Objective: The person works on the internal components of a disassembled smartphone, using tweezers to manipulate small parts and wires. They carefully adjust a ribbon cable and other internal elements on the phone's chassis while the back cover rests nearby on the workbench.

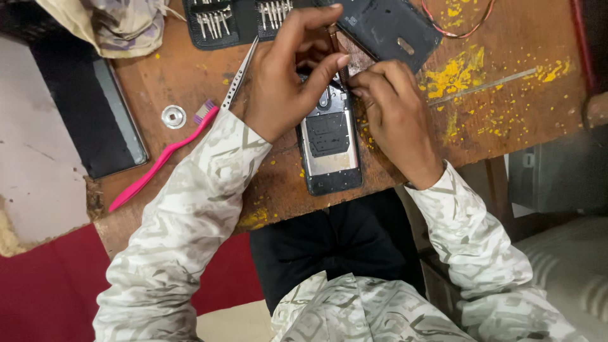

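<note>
Over opened phone (329, 142), both hands' fingers (316, 63)

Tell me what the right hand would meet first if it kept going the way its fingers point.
The right hand points up-left; it would probably meet the left hand first, over the opened phone. Depth is unclear.

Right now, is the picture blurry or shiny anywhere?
Head view: mostly sharp and evenly lit; the metal plate of the opened phone glares a bit, the hands cast soft shadows on it, and the sleeves at the bottom look slightly blurred.
</note>
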